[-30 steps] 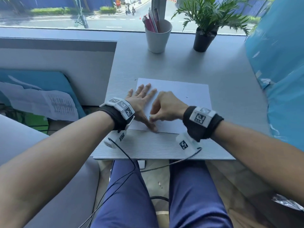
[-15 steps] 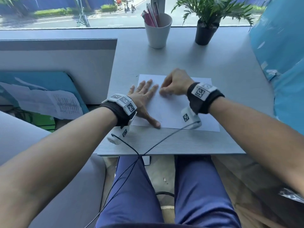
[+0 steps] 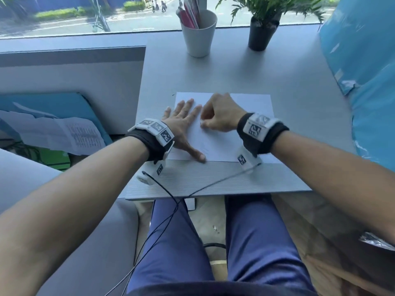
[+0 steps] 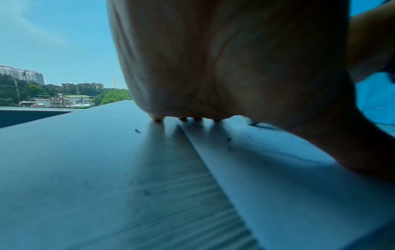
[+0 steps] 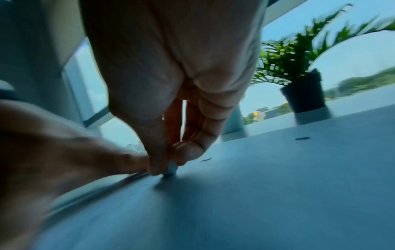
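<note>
A white sheet of paper (image 3: 245, 124) lies flat on the grey table (image 3: 213, 180). My left hand (image 3: 181, 122) rests on the sheet's left part with fingers spread and straight, the thumb toward the near edge. Its palm (image 4: 213, 67) fills the left wrist view, fingertips down on the paper (image 4: 278, 169). My right hand (image 3: 218, 116) is curled just right of the left fingers. It pinches a small pale eraser-like piece (image 5: 172, 168) between thumb and fingertips and holds it against the sheet. Dark crumbs (image 5: 205, 159) lie on the paper nearby.
A white cup of pens (image 3: 198, 33) and a black potted plant (image 3: 261, 33) stand at the table's far edge by the window. Blue plastic sheeting (image 3: 367, 60) borders the right side. Wrist cables (image 3: 171, 195) hang over the near edge. Printed papers (image 3: 64, 135) lie lower left.
My right hand slid from near the left thumb up to the sheet's far edge, then came back to mid-sheet beside the left fingers. The left hand stayed flat on the paper.
</note>
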`<state>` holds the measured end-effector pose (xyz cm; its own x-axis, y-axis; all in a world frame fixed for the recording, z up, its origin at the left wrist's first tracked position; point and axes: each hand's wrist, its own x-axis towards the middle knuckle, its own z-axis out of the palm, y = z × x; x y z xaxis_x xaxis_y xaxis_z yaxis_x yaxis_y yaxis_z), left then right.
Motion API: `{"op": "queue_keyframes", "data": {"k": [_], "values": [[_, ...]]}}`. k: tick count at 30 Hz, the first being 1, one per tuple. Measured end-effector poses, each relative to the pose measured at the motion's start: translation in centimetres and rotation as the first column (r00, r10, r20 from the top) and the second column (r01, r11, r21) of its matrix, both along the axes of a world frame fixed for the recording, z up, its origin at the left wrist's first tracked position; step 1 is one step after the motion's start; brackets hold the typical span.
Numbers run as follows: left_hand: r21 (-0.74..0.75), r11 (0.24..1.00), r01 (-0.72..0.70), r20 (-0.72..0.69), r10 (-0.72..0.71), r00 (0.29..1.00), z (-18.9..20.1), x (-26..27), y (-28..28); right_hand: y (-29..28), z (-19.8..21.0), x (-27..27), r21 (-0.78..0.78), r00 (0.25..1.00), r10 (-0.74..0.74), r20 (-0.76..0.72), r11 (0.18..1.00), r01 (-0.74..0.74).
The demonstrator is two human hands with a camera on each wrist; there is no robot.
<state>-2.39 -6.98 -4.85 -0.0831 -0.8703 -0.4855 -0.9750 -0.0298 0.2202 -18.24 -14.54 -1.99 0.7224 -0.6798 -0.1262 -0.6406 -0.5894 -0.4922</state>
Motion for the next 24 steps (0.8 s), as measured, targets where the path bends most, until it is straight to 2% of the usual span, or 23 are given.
{"op": "queue_keyframes", "data": {"k": [4,9,11,15,16,18,20,24], "values": [[-0.013,1.0,0.008,0.016,-0.008,1.0,0.0,-0.1,0.1,3.0,0.2,-2.0,0.133,0.976,0.182,-0.117,0.977,-0.167],[0.017,1.0,0.022,0.019,-0.022,1.0,0.3,-0.1,0.0,-0.9,0.2,0.7,-0.013,1.0,0.003,0.017,1.0,-0.003],[0.017,1.0,0.027,0.019,-0.027,0.999,0.0,0.0,-0.1,0.4,-0.1,0.2,0.014,0.999,0.015,0.037,1.0,-0.016],[-0.016,0.999,0.033,0.037,-0.032,0.999,-0.3,0.2,0.0,3.6,-0.4,-3.0,0.145,0.992,0.128,-0.023,0.982,-0.123],[-0.017,0.999,0.04,0.043,-0.039,0.998,-0.3,0.2,0.0,3.3,-0.4,-3.6,0.137,0.996,0.094,-0.002,0.986,-0.093],[-0.014,0.998,0.063,0.053,-0.062,0.997,-0.3,0.4,-0.1,1.8,-0.5,-4.9,0.09,0.994,-0.077,0.078,0.993,0.07],[-0.007,0.997,0.082,0.069,-0.081,0.994,0.0,0.5,-0.2,-0.1,-0.9,-6.3,0.091,0.974,-0.217,0.061,0.973,0.211],[-0.02,0.997,0.079,0.218,-0.073,0.973,0.7,1.4,-0.6,-1.8,-1.8,-7.7,0.203,0.958,-0.284,-0.029,0.937,0.284]]}}
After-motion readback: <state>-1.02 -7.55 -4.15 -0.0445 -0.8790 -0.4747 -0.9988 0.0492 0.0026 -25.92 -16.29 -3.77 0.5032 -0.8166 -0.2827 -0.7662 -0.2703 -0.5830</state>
